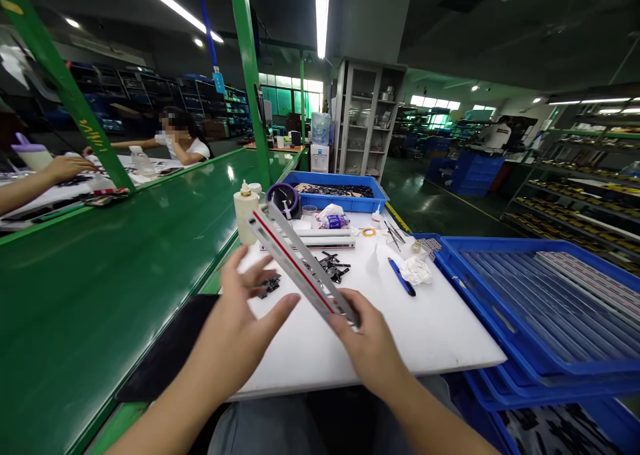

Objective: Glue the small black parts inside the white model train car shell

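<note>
My right hand grips the near end of a long, slim silver-grey strip with a red line along it. The strip is tilted up and to the left above the white work board. A slotted channel shows along its side. Left of the strip, my left hand is raised with its fingers apart, not touching it. Small black parts lie in a loose pile behind the strip, and a few more black pieces are near my left fingers. Further back, similar long strips lie crosswise.
A blue utility knife, crumpled tissue and tweezers lie at the right. Stacked blue trays hold more strips. A blue bin and a cream bottle stand behind. The green conveyor runs left, with people beyond.
</note>
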A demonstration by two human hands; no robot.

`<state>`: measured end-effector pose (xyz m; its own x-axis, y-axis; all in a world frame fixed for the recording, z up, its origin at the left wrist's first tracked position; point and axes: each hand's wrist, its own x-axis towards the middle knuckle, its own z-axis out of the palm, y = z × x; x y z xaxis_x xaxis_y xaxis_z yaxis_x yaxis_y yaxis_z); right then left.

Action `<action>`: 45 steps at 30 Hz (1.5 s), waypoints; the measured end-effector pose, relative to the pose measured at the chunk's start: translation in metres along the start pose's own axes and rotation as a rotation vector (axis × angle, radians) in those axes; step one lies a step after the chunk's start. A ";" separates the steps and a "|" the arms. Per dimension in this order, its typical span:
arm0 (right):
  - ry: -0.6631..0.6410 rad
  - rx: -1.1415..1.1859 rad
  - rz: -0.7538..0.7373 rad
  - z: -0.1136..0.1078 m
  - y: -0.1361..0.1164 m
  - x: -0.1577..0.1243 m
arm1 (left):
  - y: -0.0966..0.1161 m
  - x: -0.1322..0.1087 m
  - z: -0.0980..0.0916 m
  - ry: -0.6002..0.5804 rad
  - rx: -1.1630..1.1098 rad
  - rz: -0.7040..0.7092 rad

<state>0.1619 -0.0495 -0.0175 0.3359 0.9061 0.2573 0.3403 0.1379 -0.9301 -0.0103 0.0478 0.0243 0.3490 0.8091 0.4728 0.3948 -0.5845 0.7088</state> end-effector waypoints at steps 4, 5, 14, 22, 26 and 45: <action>-0.056 0.144 -0.048 0.031 -0.006 0.016 | 0.023 0.025 0.018 -0.110 -0.173 -0.182; -0.072 0.076 -0.089 0.027 -0.001 0.023 | 0.026 0.032 0.015 -0.106 -0.127 -0.185; -0.276 -0.778 -0.152 -0.058 0.083 0.123 | -0.008 0.046 -0.002 -0.766 0.344 0.011; -0.278 -0.932 -0.132 -0.040 0.108 0.133 | -0.038 0.026 0.041 -0.849 0.442 0.057; -0.275 -0.953 -0.141 -0.046 0.104 0.132 | -0.034 0.030 0.048 -0.817 0.497 0.055; 0.104 -0.146 -0.659 -0.067 0.070 0.104 | 0.004 0.075 0.096 -0.546 -0.428 -0.511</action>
<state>0.2791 0.0279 -0.0384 0.0980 0.6069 0.7887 0.6152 0.5860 -0.5273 0.0989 0.1006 0.0123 0.6194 0.7596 -0.1982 0.2986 0.0055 0.9544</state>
